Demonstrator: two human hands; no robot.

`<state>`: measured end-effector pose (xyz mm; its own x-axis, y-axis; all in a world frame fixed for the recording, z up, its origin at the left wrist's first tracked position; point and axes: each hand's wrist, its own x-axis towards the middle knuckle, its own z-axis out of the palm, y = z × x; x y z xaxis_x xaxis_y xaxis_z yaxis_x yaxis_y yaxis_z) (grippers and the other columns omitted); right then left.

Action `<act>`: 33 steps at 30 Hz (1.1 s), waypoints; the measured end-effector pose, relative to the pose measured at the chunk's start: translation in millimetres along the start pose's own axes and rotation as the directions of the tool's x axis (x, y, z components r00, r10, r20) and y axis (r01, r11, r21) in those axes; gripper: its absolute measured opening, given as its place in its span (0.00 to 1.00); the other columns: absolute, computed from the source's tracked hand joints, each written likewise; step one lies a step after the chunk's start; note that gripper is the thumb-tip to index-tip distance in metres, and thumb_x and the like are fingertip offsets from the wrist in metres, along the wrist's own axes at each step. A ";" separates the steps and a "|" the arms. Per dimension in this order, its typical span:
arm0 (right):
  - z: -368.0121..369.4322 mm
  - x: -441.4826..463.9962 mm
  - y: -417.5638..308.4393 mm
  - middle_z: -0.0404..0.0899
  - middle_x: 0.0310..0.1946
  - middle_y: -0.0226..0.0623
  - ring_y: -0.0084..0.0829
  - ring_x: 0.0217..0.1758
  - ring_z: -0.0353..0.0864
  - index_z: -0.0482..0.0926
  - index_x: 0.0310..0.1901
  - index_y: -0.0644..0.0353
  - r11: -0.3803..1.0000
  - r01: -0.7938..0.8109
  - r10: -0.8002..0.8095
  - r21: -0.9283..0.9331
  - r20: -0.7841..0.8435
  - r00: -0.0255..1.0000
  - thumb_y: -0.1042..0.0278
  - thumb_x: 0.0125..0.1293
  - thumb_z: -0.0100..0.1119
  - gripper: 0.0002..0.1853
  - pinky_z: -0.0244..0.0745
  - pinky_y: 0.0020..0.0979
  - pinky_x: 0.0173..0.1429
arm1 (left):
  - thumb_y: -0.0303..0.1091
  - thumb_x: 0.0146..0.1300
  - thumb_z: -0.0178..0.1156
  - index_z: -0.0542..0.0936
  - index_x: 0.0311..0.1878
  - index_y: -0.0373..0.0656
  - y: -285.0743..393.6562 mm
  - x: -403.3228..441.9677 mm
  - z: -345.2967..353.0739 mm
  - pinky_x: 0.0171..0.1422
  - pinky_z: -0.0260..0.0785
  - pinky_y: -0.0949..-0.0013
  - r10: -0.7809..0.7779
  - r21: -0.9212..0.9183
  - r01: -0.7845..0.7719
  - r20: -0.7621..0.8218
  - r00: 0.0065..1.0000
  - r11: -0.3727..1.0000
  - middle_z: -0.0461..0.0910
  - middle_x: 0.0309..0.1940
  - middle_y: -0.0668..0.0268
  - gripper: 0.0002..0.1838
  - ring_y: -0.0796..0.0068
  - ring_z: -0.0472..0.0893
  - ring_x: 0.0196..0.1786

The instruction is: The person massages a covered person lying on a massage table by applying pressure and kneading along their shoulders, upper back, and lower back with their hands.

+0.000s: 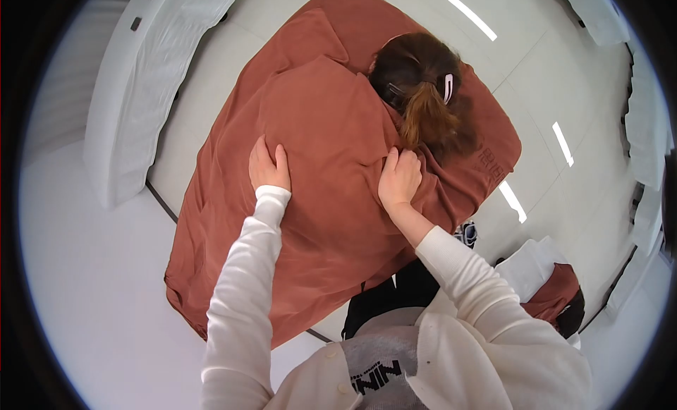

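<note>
A person lies under a reddish-brown sheet [317, 107], with the back of the head [416, 57] and a ponytail [423, 114] showing. My left hand [269, 167] rests on the sheet over the person's back, its fingers and thumb laid against the cloth and nothing in them. At the shoulder, just below the ponytail, my right hand [400, 177] has its fingers curled over the sheet, which bunches into folds around it. The fingertips of that hand are partly hidden.
The sheeted bed runs diagonally across a tiled floor [240, 43]. White-covered beds [127, 114] line the left side, and more white covers [645, 121] hang on the right. A seat with white and reddish-brown cloth [553, 290] stands at lower right.
</note>
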<state>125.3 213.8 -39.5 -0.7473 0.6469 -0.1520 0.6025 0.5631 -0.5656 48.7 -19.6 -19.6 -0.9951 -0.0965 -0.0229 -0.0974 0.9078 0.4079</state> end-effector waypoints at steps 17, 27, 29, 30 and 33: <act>5.9 12.4 -10.1 0.79 0.48 0.56 0.55 0.55 0.76 0.78 0.44 0.66 0.993 -0.118 0.117 0.013 0.074 0.990 0.50 0.72 0.42 0.24 0.68 0.52 0.57 | 0.49 0.70 0.52 0.71 0.65 0.39 -28.8 4.5 14.9 0.68 0.63 0.54 0.025 -0.037 -0.026 -0.043 0.999 0.999 0.74 0.62 0.51 0.28 0.49 0.71 0.64; 20.2 42.3 85.2 0.82 0.48 0.54 0.51 0.55 0.77 0.79 0.49 0.68 0.659 -0.218 0.072 0.720 0.228 0.971 0.53 0.71 0.50 0.23 0.68 0.37 0.60 | 0.53 0.70 0.51 0.70 0.66 0.39 -25.6 2.4 13.8 0.70 0.61 0.55 -0.011 -0.108 0.013 0.012 1.000 0.994 0.73 0.63 0.52 0.31 0.51 0.70 0.66; 3.8 25.2 91.9 0.82 0.45 0.49 0.49 0.52 0.77 0.79 0.47 0.67 0.738 -0.189 0.079 0.647 0.194 0.978 0.59 0.71 0.51 0.18 0.68 0.38 0.61 | 0.53 0.70 0.51 0.70 0.66 0.39 -29.9 1.8 16.1 0.70 0.61 0.55 -0.005 -0.120 0.006 0.005 1.000 0.993 0.73 0.63 0.52 0.31 0.51 0.70 0.66; -6.7 12.9 91.7 0.82 0.46 0.48 0.49 0.53 0.77 0.79 0.48 0.65 0.894 0.030 -0.045 0.448 0.023 0.999 0.60 0.70 0.52 0.16 0.68 0.40 0.61 | 0.53 0.70 0.51 0.70 0.66 0.39 -33.1 2.5 18.3 0.70 0.61 0.55 -0.001 -0.118 0.001 0.003 1.000 0.993 0.73 0.63 0.51 0.31 0.50 0.70 0.66; -36.1 -14.6 61.6 0.79 0.51 0.44 0.47 0.56 0.74 0.78 0.52 0.60 0.943 0.241 -0.227 0.231 -0.086 0.970 0.64 0.67 0.55 0.15 0.68 0.44 0.63 | 0.52 0.70 0.51 0.71 0.66 0.38 -36.5 7.8 20.4 0.70 0.61 0.54 0.004 -0.116 -0.005 -0.008 1.000 0.993 0.74 0.63 0.50 0.31 0.50 0.70 0.66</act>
<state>183.4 257.6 -42.9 -0.8376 0.5438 0.0511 0.3227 0.5683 -0.7569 44.2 -45.1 -53.3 -0.9953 -0.0958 -0.0137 -0.0893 0.8546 0.5115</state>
